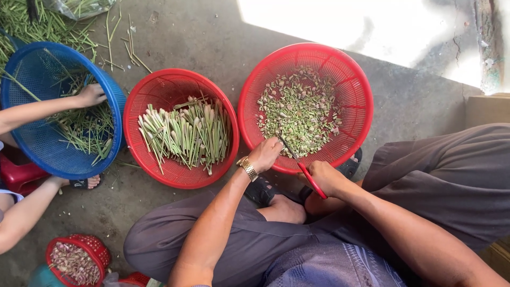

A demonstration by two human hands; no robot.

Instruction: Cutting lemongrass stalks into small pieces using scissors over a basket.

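Your right hand (pixel 325 178) grips a red-handled knife (pixel 300 163), blade reaching over the rim of the right red basket (pixel 357 79) of chopped bits (pixel 298 109). Your left hand (pixel 264 154) is curled at the blade's tip; what it holds is hidden. Trimmed stalks (pixel 186 133) fill the middle basket (pixel 143 106); another person's hand (pixel 91 95) reaches into the blue basket (pixel 32 143).

Two red baskets (pixel 180 85) hold pale green stalks (pixel 186 133) and green-pink pieces (pixel 300 109); blue basket (pixel 32 143); red-handled knife (pixel 311 179); gold watch (pixel 247 168).
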